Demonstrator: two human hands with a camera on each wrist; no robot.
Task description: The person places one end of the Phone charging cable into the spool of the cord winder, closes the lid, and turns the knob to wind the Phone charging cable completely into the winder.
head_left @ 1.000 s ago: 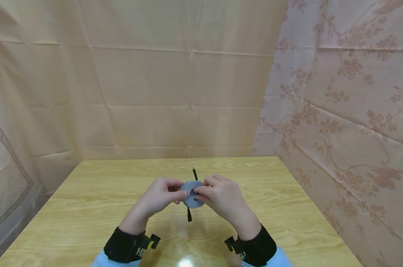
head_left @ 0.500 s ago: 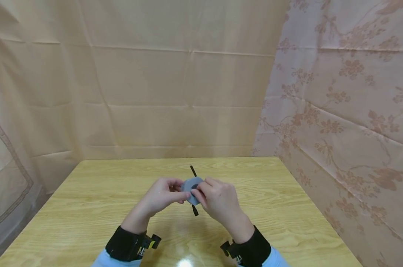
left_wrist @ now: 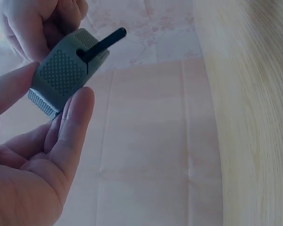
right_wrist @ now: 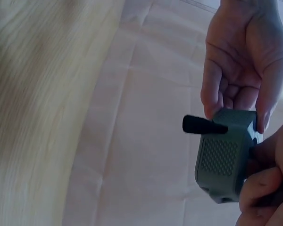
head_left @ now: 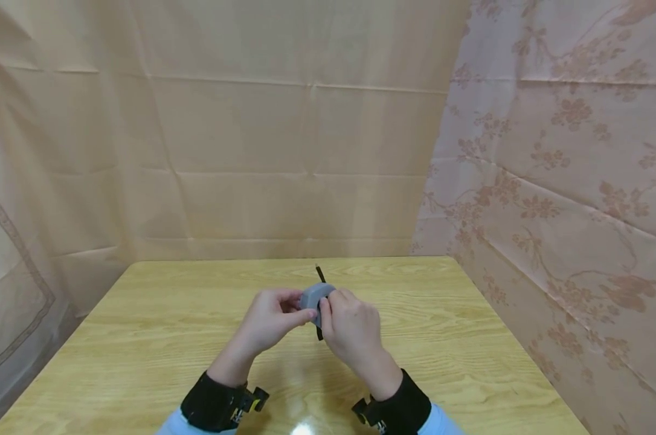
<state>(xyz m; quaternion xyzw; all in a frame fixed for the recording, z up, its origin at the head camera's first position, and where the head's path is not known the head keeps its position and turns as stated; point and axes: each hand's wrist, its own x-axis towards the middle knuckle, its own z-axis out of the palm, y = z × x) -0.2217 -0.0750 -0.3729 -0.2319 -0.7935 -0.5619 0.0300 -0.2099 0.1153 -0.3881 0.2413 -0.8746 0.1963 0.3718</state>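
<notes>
A small grey cable winder (head_left: 313, 296) with many flat, textured sides is held up over the table between both hands. My left hand (head_left: 270, 320) grips its left edge, thumb on the near face and fingers behind. With curled fingers, my right hand (head_left: 355, 329) pinches at the middle of the winder's face, hiding that part. One black cable end (head_left: 320, 273) sticks out at the far side, another at the near side. The left wrist view shows a black end (left_wrist: 108, 43) leaving a slot in the bumpy rim; the right wrist view shows a thicker black end (right_wrist: 203, 125).
A wood-grain table (head_left: 170, 338) lies beneath the hands. Behind it hangs a beige cloth (head_left: 284, 151), and a flowered cloth (head_left: 551, 169) hangs along the right. Black bands with small cameras sit on both wrists.
The right hand has turned at the winder's face and moved slightly left. The winder has tilted and shifted a little away, and its near cable end shows less. The left hand keeps its grip.
</notes>
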